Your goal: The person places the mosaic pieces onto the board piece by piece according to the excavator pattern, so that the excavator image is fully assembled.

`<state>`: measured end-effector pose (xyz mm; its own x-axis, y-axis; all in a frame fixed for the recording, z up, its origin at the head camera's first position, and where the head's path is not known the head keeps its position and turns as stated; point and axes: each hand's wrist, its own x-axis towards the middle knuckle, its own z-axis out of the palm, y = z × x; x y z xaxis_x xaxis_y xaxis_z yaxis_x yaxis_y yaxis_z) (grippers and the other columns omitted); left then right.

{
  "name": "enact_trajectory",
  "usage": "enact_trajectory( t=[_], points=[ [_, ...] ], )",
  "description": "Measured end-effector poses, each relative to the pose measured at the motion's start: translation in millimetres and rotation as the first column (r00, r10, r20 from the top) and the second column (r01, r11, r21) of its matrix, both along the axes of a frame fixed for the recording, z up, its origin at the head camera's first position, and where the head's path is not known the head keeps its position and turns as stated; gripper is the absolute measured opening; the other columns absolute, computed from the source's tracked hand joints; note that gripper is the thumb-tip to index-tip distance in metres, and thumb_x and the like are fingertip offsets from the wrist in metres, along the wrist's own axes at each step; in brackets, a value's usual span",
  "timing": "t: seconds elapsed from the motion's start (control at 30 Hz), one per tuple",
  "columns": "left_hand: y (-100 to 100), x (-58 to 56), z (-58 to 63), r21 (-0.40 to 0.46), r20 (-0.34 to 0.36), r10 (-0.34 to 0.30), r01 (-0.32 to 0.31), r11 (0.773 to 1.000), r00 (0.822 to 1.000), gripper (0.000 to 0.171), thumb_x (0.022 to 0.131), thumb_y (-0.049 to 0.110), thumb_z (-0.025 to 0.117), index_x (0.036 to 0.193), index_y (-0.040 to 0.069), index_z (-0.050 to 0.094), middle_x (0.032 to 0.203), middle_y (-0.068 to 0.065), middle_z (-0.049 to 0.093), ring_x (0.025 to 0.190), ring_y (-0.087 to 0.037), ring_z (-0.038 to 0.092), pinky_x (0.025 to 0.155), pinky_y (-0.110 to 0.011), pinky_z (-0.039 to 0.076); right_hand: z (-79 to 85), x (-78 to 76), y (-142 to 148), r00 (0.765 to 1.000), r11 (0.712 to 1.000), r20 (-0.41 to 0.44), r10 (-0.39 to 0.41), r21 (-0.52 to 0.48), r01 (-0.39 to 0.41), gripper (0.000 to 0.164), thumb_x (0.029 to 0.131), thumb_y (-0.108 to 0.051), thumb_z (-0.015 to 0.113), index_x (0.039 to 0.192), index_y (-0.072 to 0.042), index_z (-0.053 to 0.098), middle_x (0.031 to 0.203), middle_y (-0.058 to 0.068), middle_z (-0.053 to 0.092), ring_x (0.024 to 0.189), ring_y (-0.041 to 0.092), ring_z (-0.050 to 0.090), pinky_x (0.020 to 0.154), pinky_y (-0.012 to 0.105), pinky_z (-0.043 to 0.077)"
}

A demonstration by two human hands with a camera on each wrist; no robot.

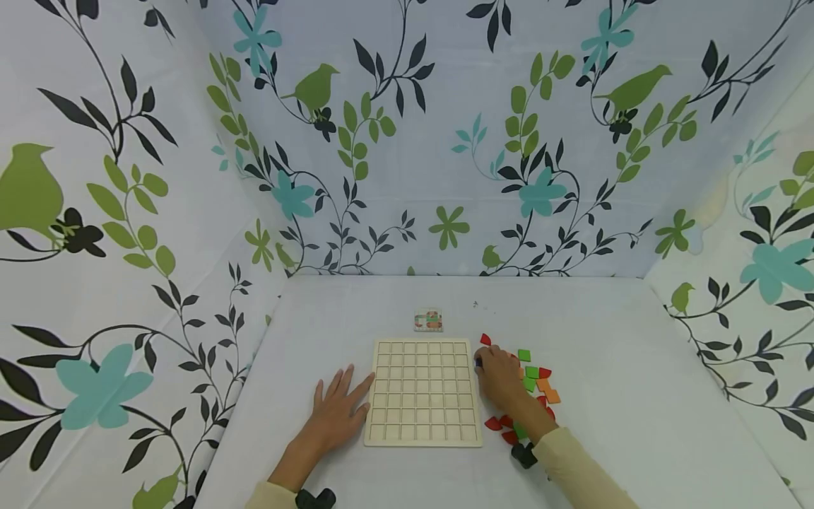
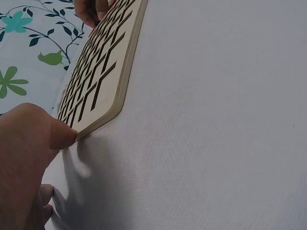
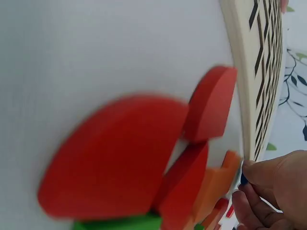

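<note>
A pale wooden board (image 1: 422, 396) lies flat, gridded with square cells, the left hand (image 1: 337, 413) touching its left edge; a small blue piece (image 3: 244, 179) is pinched in the right hand (image 1: 500, 380) at the board's right edge; curved-edged red pieces (image 3: 115, 158), green pieces (image 1: 524, 355) and orange pieces (image 1: 552, 396) lie scattered on the right.

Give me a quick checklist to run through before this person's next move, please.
1. Board within the left hand's reach: ok; the left hand touches its left edge.
2. Small piece held: ok; the right hand pinches a dark blue piece beside the board's right edge.
3. Board's squares free: ok; no pieces show in them.
4. Loose pieces spread apart: not ok; red, green and orange ones bunch together right of the board.
5. Card readable: cannot tell; it lies beyond the board, its pattern too small.
</note>
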<state>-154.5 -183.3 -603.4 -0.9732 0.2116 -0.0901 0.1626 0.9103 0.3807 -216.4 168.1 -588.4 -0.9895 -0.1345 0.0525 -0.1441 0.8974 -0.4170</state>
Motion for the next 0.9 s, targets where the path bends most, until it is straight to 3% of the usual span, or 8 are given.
enact_trajectory(
  t=[0.17, 0.37, 0.63, 0.9],
  points=[
    [-0.6, -0.6, -1.4, 0.002, -0.003, 0.0, 0.0, 1.0, 1.0, 0.057, 0.108, 0.039, 0.053, 0.163, 0.027, 0.044, 0.174, -0.018, 0.024, 0.161, -0.044, 0.018, 0.124, -0.073, 0.005, 2.0, 4.7, -7.9, 0.998, 0.999, -0.035, 0.052, 0.002, -0.052, 0.028, 0.099, -0.011, 0.075, 0.124, -0.002, 0.068, 0.12, 0.016, 0.066, 0.113, 0.034, 0.062, 0.097, 0.057, 0.048],
    [-1.1, -0.9, -3.0, 0.0, -0.008, 0.001, -0.001, 1.0, 1.0, 0.057, 0.108, 0.039, 0.053, 0.163, 0.027, 0.044, 0.174, -0.018, 0.023, 0.161, -0.044, 0.017, 0.124, -0.073, 0.005, 0.8, 7.9, -13.6, 0.99, 0.992, -0.054, 0.128, -0.011, -0.128, 0.025, 0.097, -0.011, 0.078, 0.12, -0.005, 0.072, 0.112, 0.01, 0.067, 0.106, 0.028, 0.064, 0.082, 0.04, 0.043],
    [-0.6, -0.5, -1.3, 0.005, -0.008, 0.005, -0.005, 1.0, 1.0, 0.057, 0.107, 0.04, 0.053, 0.162, 0.027, 0.044, 0.174, -0.018, 0.024, 0.161, -0.044, 0.018, 0.124, -0.073, 0.006, 0.6, 6.1, -14.1, 0.99, 0.987, 0.032, 0.14, -0.08, -0.137, 0.027, 0.097, -0.015, 0.078, 0.123, -0.01, 0.074, 0.115, 0.007, 0.068, 0.11, 0.026, 0.065, 0.085, 0.039, 0.041],
    [-1.1, -0.6, -1.1, -0.006, -0.013, 0.004, -0.004, 1.0, 1.0, 0.057, 0.107, 0.04, 0.053, 0.162, 0.028, 0.045, 0.174, -0.017, 0.024, 0.161, -0.044, 0.019, 0.124, -0.073, 0.007, -0.4, 5.5, -11.5, 0.989, 0.987, 0.062, 0.136, -0.09, -0.13, 0.03, 0.097, -0.02, 0.079, 0.124, -0.01, 0.072, 0.114, 0.005, 0.067, 0.106, 0.023, 0.063, 0.085, 0.039, 0.04]
  ],
)
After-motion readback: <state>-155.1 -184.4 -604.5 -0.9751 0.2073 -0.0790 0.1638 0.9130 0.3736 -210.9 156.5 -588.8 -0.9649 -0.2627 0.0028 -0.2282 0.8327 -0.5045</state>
